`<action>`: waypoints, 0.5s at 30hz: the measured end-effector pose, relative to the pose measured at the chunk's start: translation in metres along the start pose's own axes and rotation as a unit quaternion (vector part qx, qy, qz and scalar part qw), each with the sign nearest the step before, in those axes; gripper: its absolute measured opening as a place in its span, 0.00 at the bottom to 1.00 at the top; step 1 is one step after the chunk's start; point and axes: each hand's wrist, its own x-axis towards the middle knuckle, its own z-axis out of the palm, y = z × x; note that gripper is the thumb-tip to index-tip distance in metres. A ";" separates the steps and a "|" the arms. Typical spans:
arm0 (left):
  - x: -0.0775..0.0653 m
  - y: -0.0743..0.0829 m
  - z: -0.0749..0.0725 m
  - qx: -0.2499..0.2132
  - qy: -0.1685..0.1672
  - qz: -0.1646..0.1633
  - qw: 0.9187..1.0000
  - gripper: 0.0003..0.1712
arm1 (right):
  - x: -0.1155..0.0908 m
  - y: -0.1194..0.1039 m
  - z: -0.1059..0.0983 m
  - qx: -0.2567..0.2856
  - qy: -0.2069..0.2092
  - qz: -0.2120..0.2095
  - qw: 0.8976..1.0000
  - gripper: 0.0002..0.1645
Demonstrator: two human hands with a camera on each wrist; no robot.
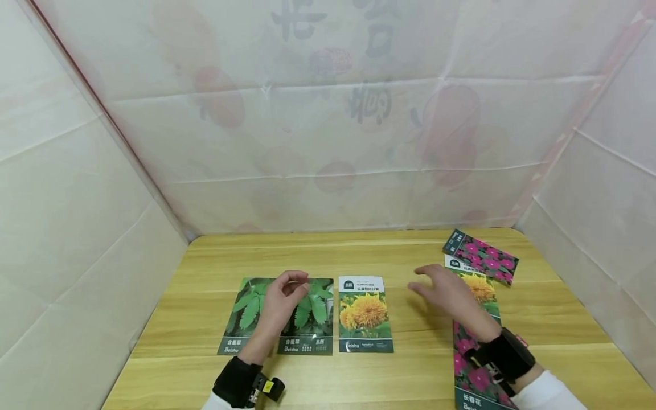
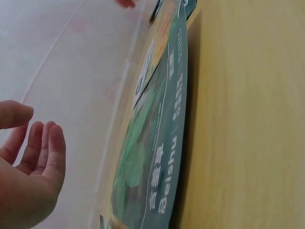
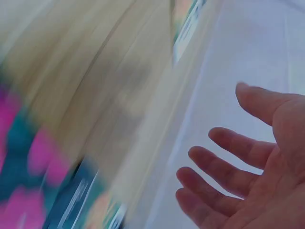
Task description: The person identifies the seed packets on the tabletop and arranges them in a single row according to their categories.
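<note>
My left hand (image 1: 277, 304) hovers over two seed packets with green leaves, one on the left (image 1: 243, 319) and one on the right (image 1: 319, 319), lying side by side. Its fingers are loosely bent and hold nothing, as the left wrist view also shows. Beside them lies a seed packet with a yellow flower (image 1: 366, 313). My right hand (image 1: 451, 293) is in the air left of another yellow-flower packet (image 1: 480, 287), which its forearm partly covers. In the right wrist view the fingers (image 3: 224, 174) are spread and relaxed, with nothing between them.
A pink-flower packet (image 1: 489, 259) lies askew across the top of the right yellow-flower packet. Below, another pink-flower packet (image 1: 468, 393) is partly hidden by the right wrist strap. The wooden table (image 1: 328, 256) meets a white cloth wall (image 1: 307, 205) at the back.
</note>
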 end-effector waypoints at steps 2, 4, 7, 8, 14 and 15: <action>0.000 -0.001 -0.002 -0.002 -0.003 -0.001 1.000 0.14 | -0.003 0.017 -0.008 -0.005 0.002 0.017 1.000 0.31; 0.000 -0.002 -0.003 -0.002 -0.006 0.000 1.000 0.14 | -0.006 0.034 -0.014 -0.007 0.004 0.029 1.000 0.32; 0.000 -0.002 -0.006 -0.003 -0.006 0.003 1.000 0.14 | -0.012 0.057 -0.019 -0.018 0.021 0.047 0.999 0.36; 0.001 -0.001 -0.006 0.000 -0.006 0.006 1.000 0.14 | -0.014 0.064 -0.020 -0.019 0.027 0.054 0.998 0.37; 0.002 -0.002 -0.010 0.016 0.000 0.007 1.000 0.13 | -0.025 0.096 -0.024 -0.056 0.068 0.084 0.993 0.38; 0.002 -0.002 -0.010 0.018 0.003 0.005 1.000 0.13 | -0.025 0.099 -0.025 -0.066 0.069 0.087 0.992 0.36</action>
